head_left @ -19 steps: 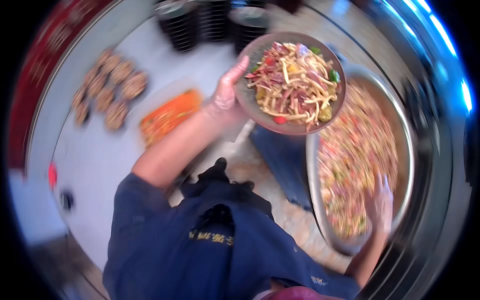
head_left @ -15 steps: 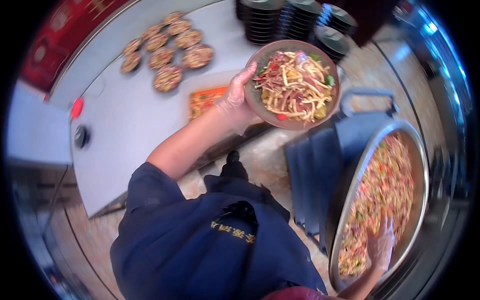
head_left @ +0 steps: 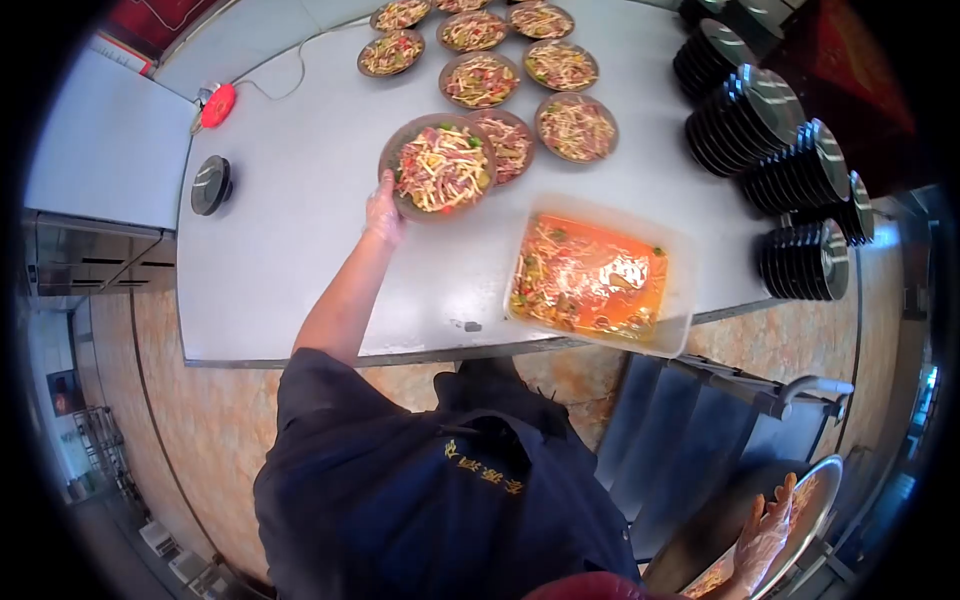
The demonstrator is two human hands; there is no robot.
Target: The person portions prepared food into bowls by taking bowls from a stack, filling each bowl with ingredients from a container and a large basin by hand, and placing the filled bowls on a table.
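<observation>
My left hand, in a clear plastic glove, grips the near left rim of a round plate heaped with white mushroom strips and dark meat. This plate hangs over the table, partly covering another filled plate behind it. At the lower right, my gloved right hand has its fingers apart and holds nothing. It is above a large metal basin of the same mixed food, most of which is out of view.
Several filled plates stand along the far side of the white table. A plastic tub with orange liquid sits by the near edge. Stacked black dishes line the right. A blue cart stands below.
My left hand has carried the plate left over the table, near the other filled plates. My right hand has lifted from the food in the basin. The view has turned toward the table.
</observation>
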